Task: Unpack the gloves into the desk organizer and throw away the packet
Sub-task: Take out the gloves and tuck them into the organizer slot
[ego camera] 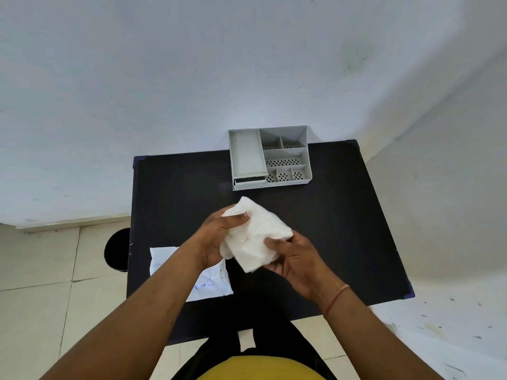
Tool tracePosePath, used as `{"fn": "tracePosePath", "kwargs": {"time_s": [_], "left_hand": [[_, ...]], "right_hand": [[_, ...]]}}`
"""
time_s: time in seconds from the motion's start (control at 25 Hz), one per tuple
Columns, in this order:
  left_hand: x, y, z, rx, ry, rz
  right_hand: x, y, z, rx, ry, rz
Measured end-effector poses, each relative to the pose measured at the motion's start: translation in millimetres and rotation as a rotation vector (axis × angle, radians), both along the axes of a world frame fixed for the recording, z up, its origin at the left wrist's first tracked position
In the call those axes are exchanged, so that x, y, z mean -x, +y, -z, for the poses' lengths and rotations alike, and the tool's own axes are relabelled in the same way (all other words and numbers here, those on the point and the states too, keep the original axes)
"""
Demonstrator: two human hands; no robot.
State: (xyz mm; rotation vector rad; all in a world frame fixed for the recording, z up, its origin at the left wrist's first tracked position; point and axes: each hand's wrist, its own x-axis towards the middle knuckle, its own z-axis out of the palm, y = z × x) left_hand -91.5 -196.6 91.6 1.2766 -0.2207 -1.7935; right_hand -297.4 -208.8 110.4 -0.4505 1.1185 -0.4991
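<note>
A folded bundle of thin white gloves [253, 234] is held above the middle of the black table [343, 229]. My left hand [216, 237] grips its upper left corner with thumb on top. My right hand [293, 259] pinches its lower right edge. The flat white packet [208, 283] with blue print lies on the table near the front left, partly hidden under my left forearm. The grey desk organizer [270, 157] stands at the table's far edge, with a long tray on the left and several small perforated compartments on the right, all empty.
A round black bin [118, 249] stands on the tiled floor just left of the table. A white wall rises directly behind the table and the organizer. My yellow top and dark trousers show at the bottom edge.
</note>
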Motion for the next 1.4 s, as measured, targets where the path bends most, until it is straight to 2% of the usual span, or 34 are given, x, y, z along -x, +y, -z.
{"fn": "tracePosePath", "kwargs": {"time_s": [0.08, 0.2, 0.28, 0.4, 0.52, 0.72, 0.88, 1.04, 1.16, 1.28, 1.32, 1.4], "left_hand": [[6, -7, -5, 0.014, 0.12, 0.035], [14, -13, -2, 0.0, 0.396, -0.116], [22, -15, -3, 0.008, 0.449, -0.169], [45, -25, -1, 0.011, 0.172, -0.11], [55, -35, 2, -0.042, -0.059, -0.128], [56, -43, 3, -0.092, -0.052, -0.106], [68, -42, 6, -0.043, -0.037, -0.021], [78, -40, 20, -0.147, -0.226, -0.076], [80, -35, 22, -0.211, -0.279, -0.128], [80, -29, 19, -0.19, -0.326, -0.096], [81, -27, 16, -0.174, -0.306, -0.098], [81, -24, 12, -0.153, -0.151, -0.128]], "right_hand": [[-1, -6, 7, 0.038, 0.14, 0.015], [3, -18, 15, -0.066, 0.065, 0.189], [5, -23, 18, -0.13, -0.006, 0.236], [12, -32, 13, -0.144, -0.025, 0.099], [26, -50, 12, 0.009, 0.14, -0.233], [45, -93, 24, -0.098, 0.107, -0.15], [43, -102, 31, 0.059, 0.26, -0.332], [40, -104, 35, 0.18, 0.346, -0.358], [43, -105, 39, 0.064, 0.228, -0.4], [45, -107, 43, -0.068, 0.049, -0.454], [47, -109, 47, -0.057, 0.008, -0.464], [50, -111, 50, 0.001, 0.011, -0.475]]}}
